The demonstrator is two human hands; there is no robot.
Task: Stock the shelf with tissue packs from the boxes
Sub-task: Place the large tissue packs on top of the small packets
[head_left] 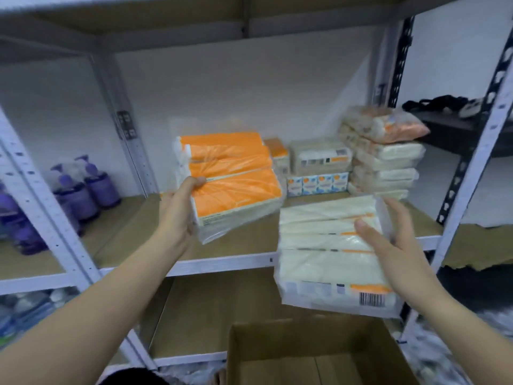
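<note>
Each hand carries one multipack of tissues up toward the middle shelf (222,262). The left hand (177,209) grips the near end of the orange pack (236,184), thumb curled over the top edge and fingers underneath, holding it tilted above the shelf board. The right hand (394,245) holds the white pack (330,254) along its right side, thumb laid flat on top and the fingers hidden behind the wrapper; this pack hangs in front of the shelf edge, above the open cardboard box (305,354), with its barcode end nearest the camera. At the back right of the shelf a stack of packs (385,159) already stands beside some smaller tissue packets (316,182), and purple bottles (83,187) sit in the bay to the left. These packs look light and soft, several bricks bundled in loose, slick film, so they likely sag and slide if pinched at a corner. Holding across a short end or under the flat face, as now, should keep them steady; the film could tear if dragged on the shelf's metal edge.
</note>
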